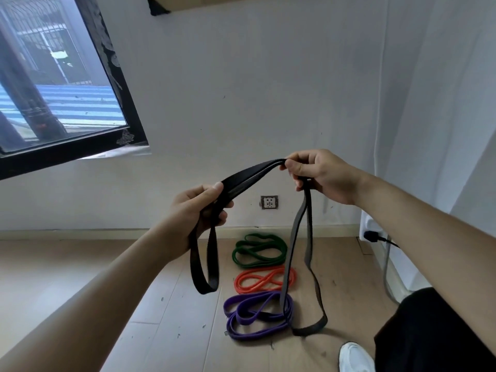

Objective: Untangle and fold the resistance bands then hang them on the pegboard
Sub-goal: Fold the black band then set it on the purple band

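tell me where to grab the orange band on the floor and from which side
Pinch its rounded left end, coming down from the left. The orange band lies flat in a figure-eight, and the hanging black band crosses in front of its right end, so the left end is clear.

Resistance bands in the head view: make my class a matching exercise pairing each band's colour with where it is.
Bands:
1 black band
2 green band
3 orange band
4 purple band

Places:
A floor, middle of the row
B floor, nearest the wall
C held by left hand and right hand
D floor, nearest the white shoe

Pairs: 1-C, 2-B, 3-A, 4-D.
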